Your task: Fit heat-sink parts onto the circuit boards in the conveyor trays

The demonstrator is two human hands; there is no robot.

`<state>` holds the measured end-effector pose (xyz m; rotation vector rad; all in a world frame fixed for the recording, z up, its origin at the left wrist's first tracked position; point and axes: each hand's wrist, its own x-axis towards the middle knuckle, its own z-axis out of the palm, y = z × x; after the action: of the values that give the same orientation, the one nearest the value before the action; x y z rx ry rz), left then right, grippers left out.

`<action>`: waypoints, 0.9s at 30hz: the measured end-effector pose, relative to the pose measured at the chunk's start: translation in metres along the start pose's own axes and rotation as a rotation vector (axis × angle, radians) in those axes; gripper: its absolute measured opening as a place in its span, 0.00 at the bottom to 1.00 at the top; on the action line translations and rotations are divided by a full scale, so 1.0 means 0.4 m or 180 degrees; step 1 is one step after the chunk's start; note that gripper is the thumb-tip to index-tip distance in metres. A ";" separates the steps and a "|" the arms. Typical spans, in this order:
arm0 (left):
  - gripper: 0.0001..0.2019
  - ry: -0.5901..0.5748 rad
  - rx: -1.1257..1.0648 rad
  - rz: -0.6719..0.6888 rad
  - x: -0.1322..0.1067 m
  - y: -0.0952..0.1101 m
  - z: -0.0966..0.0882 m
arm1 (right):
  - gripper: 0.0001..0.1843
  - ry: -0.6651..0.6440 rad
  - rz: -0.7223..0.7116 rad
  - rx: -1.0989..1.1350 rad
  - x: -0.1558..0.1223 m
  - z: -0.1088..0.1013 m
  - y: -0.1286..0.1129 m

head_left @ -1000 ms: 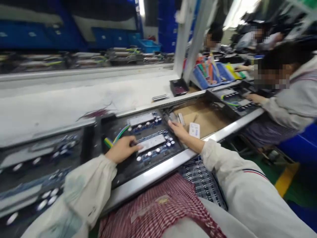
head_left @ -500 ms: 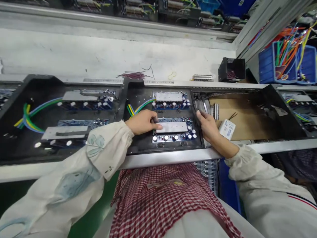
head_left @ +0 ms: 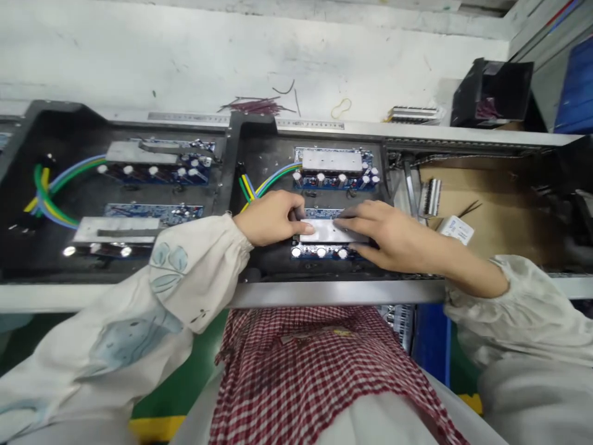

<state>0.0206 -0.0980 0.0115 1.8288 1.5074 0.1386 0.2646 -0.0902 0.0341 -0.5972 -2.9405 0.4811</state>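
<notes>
A flat, silver rectangular metal plate [head_left: 328,230] lies in the middle of the frame, on top of a blue circuit board studded with round silver-topped capacitors [head_left: 319,253], its long axis running left to right across the view. The left hand [head_left: 271,217] comes in from the left, curled, with its fingertips at the plate's left end; a small dark shape by the thumb is too hidden to say whether those fingers pinch anything. The right hand [head_left: 393,235] comes from the right with its fingers spread and laid flat over the plate's right half, so that hand covers more of the plate. The two hands nearly meet over the plate without pressing together. Toward the upper middle, a matching silver plate [head_left: 332,161] sits on a second blue circuit board [head_left: 376,162], inside a black metal tray [head_left: 266,145], with blue, green and yellow wires [head_left: 271,179] curving in at its left.
</notes>
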 end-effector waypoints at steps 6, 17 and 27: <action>0.13 0.0038 0.0011 0.0074 -0.004 0.002 0.000 | 0.27 -0.0153 -0.0259 -0.0381 0.054 0.029 0.001; 0.11 -0.0193 0.0125 -0.0018 -0.022 0.007 -0.015 | 0.27 0.0085 -0.1157 -0.0221 0.078 0.049 0.053; 0.06 -0.0256 0.0519 -0.0091 -0.002 0.101 0.016 | 0.22 0.0092 -0.0928 0.0036 0.006 0.032 0.088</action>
<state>0.0560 -0.1028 0.0313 1.9155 1.5254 -0.0729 0.2730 -0.0623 0.0105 -0.1661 -2.9246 0.4509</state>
